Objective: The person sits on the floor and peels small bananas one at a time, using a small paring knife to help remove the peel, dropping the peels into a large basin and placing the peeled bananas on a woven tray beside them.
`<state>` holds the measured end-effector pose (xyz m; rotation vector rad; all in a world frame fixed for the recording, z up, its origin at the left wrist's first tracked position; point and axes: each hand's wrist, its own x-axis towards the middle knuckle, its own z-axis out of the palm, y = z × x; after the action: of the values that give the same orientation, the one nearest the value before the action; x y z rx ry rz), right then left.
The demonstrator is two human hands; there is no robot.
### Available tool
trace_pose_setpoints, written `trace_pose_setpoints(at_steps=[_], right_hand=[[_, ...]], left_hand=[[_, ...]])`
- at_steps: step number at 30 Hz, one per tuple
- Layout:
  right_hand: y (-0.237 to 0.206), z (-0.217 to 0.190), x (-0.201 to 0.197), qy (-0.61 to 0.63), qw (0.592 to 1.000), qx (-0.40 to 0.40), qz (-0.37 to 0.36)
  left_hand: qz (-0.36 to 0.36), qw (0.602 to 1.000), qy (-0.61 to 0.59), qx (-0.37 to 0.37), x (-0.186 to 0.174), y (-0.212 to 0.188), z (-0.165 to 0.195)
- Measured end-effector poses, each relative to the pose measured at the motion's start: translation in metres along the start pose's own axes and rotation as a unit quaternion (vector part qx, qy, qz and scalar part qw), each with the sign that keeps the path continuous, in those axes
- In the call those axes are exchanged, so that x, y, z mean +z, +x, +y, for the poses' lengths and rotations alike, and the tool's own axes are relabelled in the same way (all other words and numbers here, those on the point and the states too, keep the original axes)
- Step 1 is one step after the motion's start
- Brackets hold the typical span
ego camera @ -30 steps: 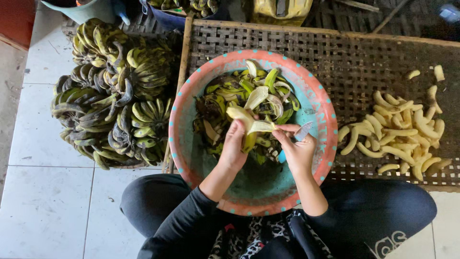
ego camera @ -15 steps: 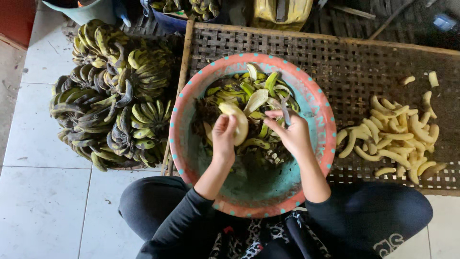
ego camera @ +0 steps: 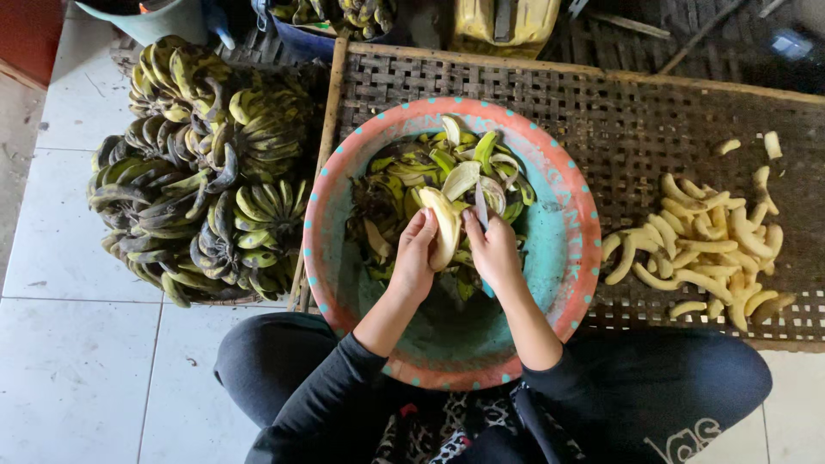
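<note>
I hold a half-peeled banana (ego camera: pixel 444 225) over the middle of the big basin (ego camera: pixel 563 258), and it sits right between my two hands, its long axis running away from me, tip pointing up toward the far rim. My left hand (ego camera: pixel 415 258) is closed around its lower end from the left and carries it; my right hand (ego camera: pixel 491 249) presses in from the right, fingers curled on a small knife (ego camera: pixel 481 204) whose blade stands just beside the fruit. Both hands are equally near, touching it. The exposed flesh is pale, smooth and matte. Under it lies a heap of limp green-yellow peels (ego camera: pixel 404 185). The basin looks like hard plastic, teal inside with a salmon rim. Peeled bananas (ego camera: pixel 705 245) lie well apart to my right on a woven bamboo mat (ego camera: pixel 619 120); unpeeled bunches (ego camera: pixel 206 206) are piled to my left.
</note>
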<state>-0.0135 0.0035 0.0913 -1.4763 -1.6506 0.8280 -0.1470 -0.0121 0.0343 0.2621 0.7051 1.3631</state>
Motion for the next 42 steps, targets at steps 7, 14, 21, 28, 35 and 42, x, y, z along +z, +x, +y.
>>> trace_pose_setpoints(at_steps=[7, 14, 21, 28, 35, 42], right_hand=[[-0.014, -0.011, 0.006, 0.033, 0.996, -0.073, 0.037], [-0.019, 0.005, 0.019, 0.020, 0.999, -0.022, 0.030], [-0.014, 0.045, 0.010, 0.165, 0.980, 0.105, -0.027], [-0.003, 0.038, -0.031, 0.366, 0.893, 0.243, -0.094], [0.021, 0.029, -0.057, 0.411, 0.865, 0.283, -0.057], [0.042, 0.015, -0.050, -0.098, 0.995, 0.015, -0.002]], left_hand=[[0.031, 0.990, 0.027, 0.134, 0.005, -0.001, -0.008], [0.028, 0.995, 0.021, 0.092, 0.009, -0.003, -0.001], [-0.028, 0.977, 0.198, 0.075, 0.009, 0.001, 0.013], [-0.103, 0.989, 0.111, -0.002, 0.018, -0.008, 0.027], [-0.118, 0.980, 0.146, 0.064, -0.004, 0.005, 0.028], [0.107, 0.992, 0.063, -0.005, -0.028, 0.019, 0.013]])
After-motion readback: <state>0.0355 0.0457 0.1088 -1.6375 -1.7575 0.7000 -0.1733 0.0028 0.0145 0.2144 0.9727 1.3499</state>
